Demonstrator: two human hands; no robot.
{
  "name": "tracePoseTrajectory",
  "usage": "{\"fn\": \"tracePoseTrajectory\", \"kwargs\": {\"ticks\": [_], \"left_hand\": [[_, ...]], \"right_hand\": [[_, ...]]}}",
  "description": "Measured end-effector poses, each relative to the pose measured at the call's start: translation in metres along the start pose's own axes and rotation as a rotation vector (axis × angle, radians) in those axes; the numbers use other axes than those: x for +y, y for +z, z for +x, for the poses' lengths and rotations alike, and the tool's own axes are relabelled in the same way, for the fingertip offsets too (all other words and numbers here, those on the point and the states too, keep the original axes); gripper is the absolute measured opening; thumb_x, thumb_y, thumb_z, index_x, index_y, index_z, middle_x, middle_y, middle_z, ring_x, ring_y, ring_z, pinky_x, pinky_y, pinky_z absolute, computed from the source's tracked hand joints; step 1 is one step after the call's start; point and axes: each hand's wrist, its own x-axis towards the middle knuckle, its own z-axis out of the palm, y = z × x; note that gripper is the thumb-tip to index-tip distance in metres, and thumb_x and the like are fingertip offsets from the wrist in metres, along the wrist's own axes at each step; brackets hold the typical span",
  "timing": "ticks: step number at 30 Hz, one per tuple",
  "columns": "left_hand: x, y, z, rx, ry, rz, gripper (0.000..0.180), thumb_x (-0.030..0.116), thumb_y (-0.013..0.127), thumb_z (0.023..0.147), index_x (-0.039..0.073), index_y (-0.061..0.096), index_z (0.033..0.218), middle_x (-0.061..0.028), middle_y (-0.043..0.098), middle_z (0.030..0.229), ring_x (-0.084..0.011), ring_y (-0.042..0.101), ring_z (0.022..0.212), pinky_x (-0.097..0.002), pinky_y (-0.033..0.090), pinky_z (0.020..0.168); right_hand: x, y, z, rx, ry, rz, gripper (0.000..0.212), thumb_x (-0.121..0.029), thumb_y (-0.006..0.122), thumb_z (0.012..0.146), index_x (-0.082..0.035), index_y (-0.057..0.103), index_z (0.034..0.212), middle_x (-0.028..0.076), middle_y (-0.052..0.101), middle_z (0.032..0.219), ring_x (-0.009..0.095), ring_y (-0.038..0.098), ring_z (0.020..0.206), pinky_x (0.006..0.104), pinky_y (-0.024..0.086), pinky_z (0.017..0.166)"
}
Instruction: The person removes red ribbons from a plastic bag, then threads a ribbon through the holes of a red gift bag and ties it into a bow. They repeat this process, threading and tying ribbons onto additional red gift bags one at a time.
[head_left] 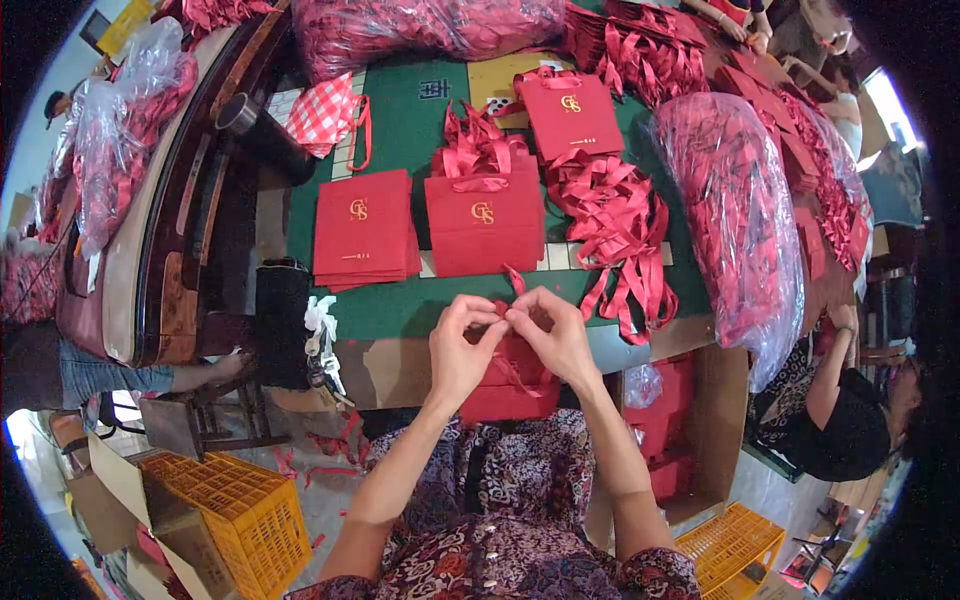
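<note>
My left hand (462,350) and my right hand (556,340) meet at the table's front edge, fingertips pinched together on a red ribbon (515,280). One end of the ribbon sticks up between them. Just below the hands, a red paper bag (508,400) rests against my lap, partly covered by my fingers. Beyond the hands stands a stack of red bags (485,235) with ribbon handles and gold print. To its left lies a flat pile of red bags (362,225). A tangled heap of red ribbons (610,215) lies to the right.
A black tumbler (262,135) and a checked bag (325,115) lie at the back left. Plastic-wrapped red bundles (730,210) line the right side. Keys (325,350) hang near the left table edge. An open carton (720,430) and yellow crates (235,510) stand below. Other people sit nearby.
</note>
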Motion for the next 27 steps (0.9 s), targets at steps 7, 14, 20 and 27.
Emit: {"fn": "tracePoseTrajectory", "kwargs": {"ticks": [7,14,20,27], "left_hand": [[0.012,0.003,-0.003,0.048,0.177,0.217,0.021,0.007,0.079,0.078,0.005,0.063,0.092,-0.0065,0.07,0.085,-0.0212,0.068,0.08,-0.0342,0.053,0.071],[0.015,0.003,-0.006,0.012,0.151,0.277,0.023,0.007,0.079,0.077,0.006,0.063,0.093,-0.0065,0.069,0.088,-0.0239,0.064,0.092,-0.0368,0.052,0.079],[-0.006,-0.011,-0.013,0.1,0.21,0.145,0.063,0.019,0.08,0.081,0.002,0.048,0.132,-0.0173,0.058,0.12,-0.0327,0.058,0.112,-0.0405,0.049,0.091],[0.003,-0.018,-0.038,-0.25,0.023,0.132,0.075,0.019,0.072,0.088,-0.002,0.029,0.146,-0.0272,0.065,0.119,-0.0352,0.067,0.109,-0.0415,0.051,0.093]], "right_hand": [[0.015,-0.004,0.002,-0.084,0.044,0.157,0.017,-0.013,0.068,0.093,0.0,0.067,0.102,-0.001,0.066,0.083,0.004,0.056,0.074,0.0221,0.046,0.068],[0.007,-0.009,0.0,-0.142,0.128,0.124,0.016,-0.014,0.07,0.091,-0.001,0.069,0.1,-0.004,0.065,0.084,0.003,0.055,0.077,0.0209,0.045,0.069],[0.012,-0.018,-0.003,0.003,0.044,0.298,0.01,-0.011,0.067,0.093,-0.001,0.067,0.097,-0.005,0.063,0.084,0.003,0.056,0.078,0.0209,0.046,0.073],[0.011,-0.016,0.011,0.136,0.052,0.252,0.011,-0.011,0.066,0.093,0.0,0.069,0.096,-0.004,0.064,0.08,0.003,0.054,0.073,0.0207,0.044,0.066]]}}
